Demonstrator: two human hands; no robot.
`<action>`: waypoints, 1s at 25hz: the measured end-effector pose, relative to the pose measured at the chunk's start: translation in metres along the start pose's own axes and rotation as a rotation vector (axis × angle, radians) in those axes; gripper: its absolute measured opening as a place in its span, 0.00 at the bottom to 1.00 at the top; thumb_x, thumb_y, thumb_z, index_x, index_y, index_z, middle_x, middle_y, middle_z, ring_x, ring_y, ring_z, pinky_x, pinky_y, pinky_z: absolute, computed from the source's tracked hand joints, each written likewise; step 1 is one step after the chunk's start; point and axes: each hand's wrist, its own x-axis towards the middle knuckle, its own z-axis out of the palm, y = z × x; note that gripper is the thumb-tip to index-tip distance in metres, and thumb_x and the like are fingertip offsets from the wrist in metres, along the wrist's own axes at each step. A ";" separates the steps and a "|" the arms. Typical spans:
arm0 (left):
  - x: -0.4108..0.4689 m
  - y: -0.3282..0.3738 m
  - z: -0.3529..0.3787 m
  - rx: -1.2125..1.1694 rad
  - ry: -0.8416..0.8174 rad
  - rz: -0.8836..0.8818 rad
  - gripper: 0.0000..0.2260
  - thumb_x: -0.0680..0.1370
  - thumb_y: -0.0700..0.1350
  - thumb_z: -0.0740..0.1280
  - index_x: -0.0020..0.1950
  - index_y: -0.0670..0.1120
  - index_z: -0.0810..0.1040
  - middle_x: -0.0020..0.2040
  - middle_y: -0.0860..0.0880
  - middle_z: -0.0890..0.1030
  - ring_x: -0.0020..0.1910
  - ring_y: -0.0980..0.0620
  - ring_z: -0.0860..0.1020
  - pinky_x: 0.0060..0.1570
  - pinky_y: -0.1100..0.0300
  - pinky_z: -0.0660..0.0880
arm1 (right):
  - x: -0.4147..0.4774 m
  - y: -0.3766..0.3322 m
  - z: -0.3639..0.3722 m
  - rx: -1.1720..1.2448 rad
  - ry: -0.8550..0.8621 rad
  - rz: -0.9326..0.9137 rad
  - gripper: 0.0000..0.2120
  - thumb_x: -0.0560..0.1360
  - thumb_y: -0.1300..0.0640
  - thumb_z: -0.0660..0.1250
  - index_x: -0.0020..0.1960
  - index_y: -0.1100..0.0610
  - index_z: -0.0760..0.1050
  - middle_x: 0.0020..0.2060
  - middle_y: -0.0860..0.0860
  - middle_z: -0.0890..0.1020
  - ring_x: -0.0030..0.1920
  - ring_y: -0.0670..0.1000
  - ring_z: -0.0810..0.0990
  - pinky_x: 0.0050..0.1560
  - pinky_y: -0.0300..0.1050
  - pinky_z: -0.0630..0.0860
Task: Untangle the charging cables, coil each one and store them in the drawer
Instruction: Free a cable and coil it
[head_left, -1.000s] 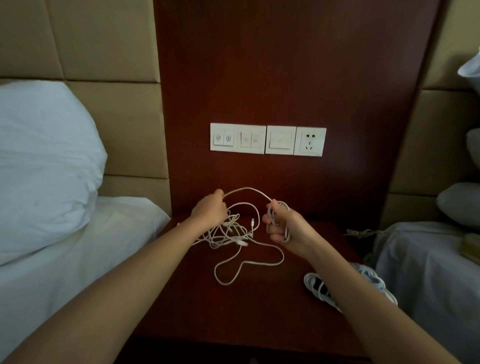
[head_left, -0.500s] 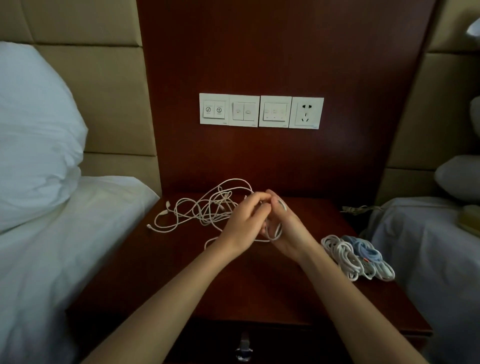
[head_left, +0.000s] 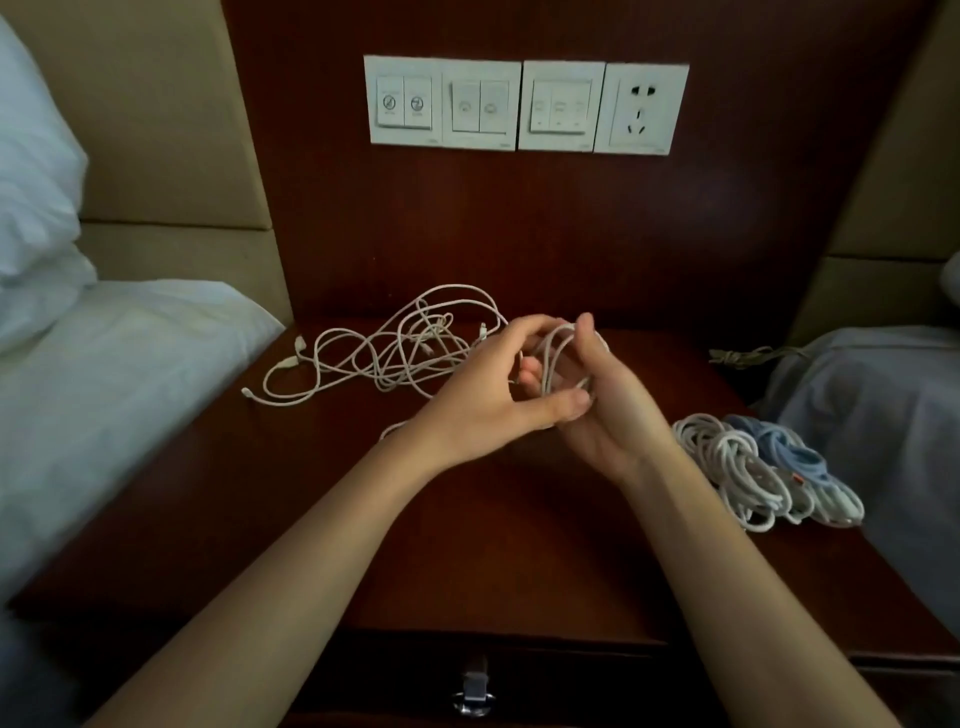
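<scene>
We have the half-wound coil (head_left: 553, 358) between both hands, held just above the middle of the tabletop (head_left: 519, 545). Its white loops sit around the upright fingers (head_left: 584, 332) of our right hand (head_left: 608, 421), which are closed together inside the loops. Our left hand (head_left: 483, 395) curls over the coil from the left, fingertips on top and thumb underneath, so both hands are clamped on the same cable.

The next move depends on where the slack lies. The tangle (head_left: 395, 348) lies to the left of the hands and a little farther back, close to the wall panel. It is spread mostly left to right, with its loose plug ends trailing towards the bed (head_left: 130, 374). Our left hand is the nearer one and almost touches the tangle's right edge. We judge that it should feed the slack rightwards while the right hand serves as the spool. We cannot tell which strand of the tangle runs into the coil.

The finished coils (head_left: 748, 467) are heaped on the right part of the tabletop, just beside our right forearm. They are white ones and a pale blue one, and they touch one another.

The drawer (head_left: 571, 670) is below the front edge and is closed, with its metal handle (head_left: 474, 693) hanging at the centre. We cannot see what is inside it. Nothing has been stored yet as far as we can judge, so we put the task at around the midpoint
</scene>
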 end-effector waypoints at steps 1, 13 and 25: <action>0.001 0.000 -0.003 0.002 0.007 -0.005 0.18 0.73 0.55 0.69 0.61 0.60 0.68 0.53 0.62 0.75 0.55 0.71 0.73 0.55 0.74 0.68 | -0.002 -0.001 -0.001 -0.025 -0.012 0.016 0.14 0.80 0.53 0.56 0.52 0.63 0.74 0.42 0.58 0.82 0.35 0.48 0.82 0.35 0.38 0.79; -0.001 -0.009 -0.017 -0.006 0.230 0.001 0.06 0.80 0.44 0.62 0.55 0.52 0.73 0.27 0.56 0.76 0.24 0.59 0.72 0.27 0.65 0.69 | -0.006 0.005 0.009 -0.272 -0.093 0.009 0.16 0.82 0.51 0.50 0.53 0.56 0.74 0.37 0.52 0.81 0.36 0.45 0.80 0.39 0.36 0.78; -0.016 -0.022 -0.019 0.540 0.103 0.170 0.10 0.77 0.58 0.52 0.46 0.56 0.70 0.30 0.53 0.77 0.29 0.56 0.75 0.31 0.56 0.72 | -0.007 -0.016 0.000 0.410 0.146 -0.125 0.18 0.82 0.45 0.48 0.49 0.55 0.70 0.26 0.49 0.72 0.28 0.45 0.77 0.44 0.50 0.79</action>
